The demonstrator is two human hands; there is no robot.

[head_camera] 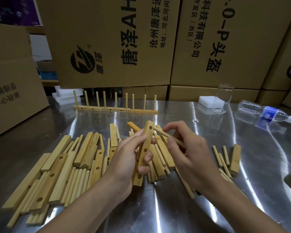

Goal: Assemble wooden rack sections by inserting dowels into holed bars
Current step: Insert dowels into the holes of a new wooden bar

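My left hand (126, 158) grips a holed wooden bar (144, 149) and holds it tilted above the table. My right hand (190, 152) pinches a thin dowel (168, 137), whose tip sits right beside the bar's top hole. Under and left of both hands lies a pile of loose bars and dowels (69, 167). Three finished rack sections (115, 109) stand in a row at the back, each with upright dowels.
Large cardboard boxes (111, 41) wall the back and left of the shiny metal table (208, 207). A clear glass (224, 98), a white foam block (207, 100) and a lying plastic bottle (265, 113) sit at the back right. A few dowels and a short bar (234, 159) lie right.
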